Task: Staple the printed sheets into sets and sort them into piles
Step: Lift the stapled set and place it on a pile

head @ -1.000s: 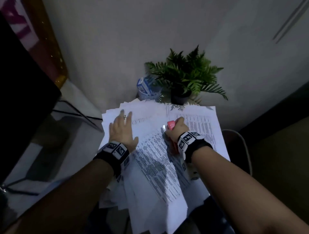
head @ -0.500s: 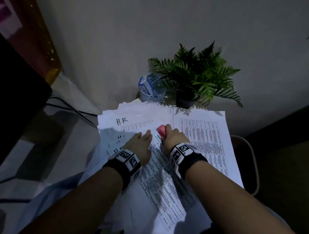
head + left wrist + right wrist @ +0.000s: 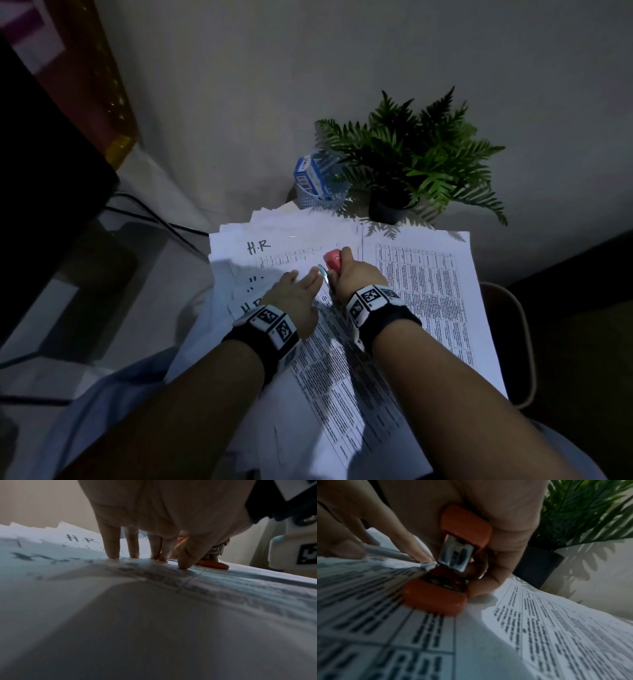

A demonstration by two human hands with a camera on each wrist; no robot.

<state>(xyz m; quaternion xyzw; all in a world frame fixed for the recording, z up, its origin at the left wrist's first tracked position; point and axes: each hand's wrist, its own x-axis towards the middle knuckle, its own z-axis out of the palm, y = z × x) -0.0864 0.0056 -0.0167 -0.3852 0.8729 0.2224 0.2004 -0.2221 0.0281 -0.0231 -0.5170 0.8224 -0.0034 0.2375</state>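
Observation:
Printed sheets cover the small table. A tilted set of printed sheets point(image 3: 342, 359) lies on top, between a pile marked "H.R" point(image 3: 274, 245) and a right pile point(image 3: 424, 284). My right hand point(image 3: 358, 277) grips an orange stapler point(image 3: 333, 257) whose base rests on the paper. In the right wrist view the stapler point(image 3: 436, 595) stands with its mouth apart and the set's top corner point(image 3: 426, 564) lies in it. My left hand point(image 3: 301, 287) presses straight fingers point(image 3: 111, 547) flat on the set just left of the stapler point(image 3: 212, 565).
A fern in a black pot point(image 3: 388, 209) and a blue mesh basket point(image 3: 320, 195) holding a blue-white box stand at the table's far edge by the wall. A dark screen point(image 3: 41, 171) and cables point(image 3: 154, 216) lie left. A curved chair back point(image 3: 524, 342) is at right.
My left hand left the far-left pile and slid right to press the set beside the stapler. The right hand with the stapler stayed at the set's top corner.

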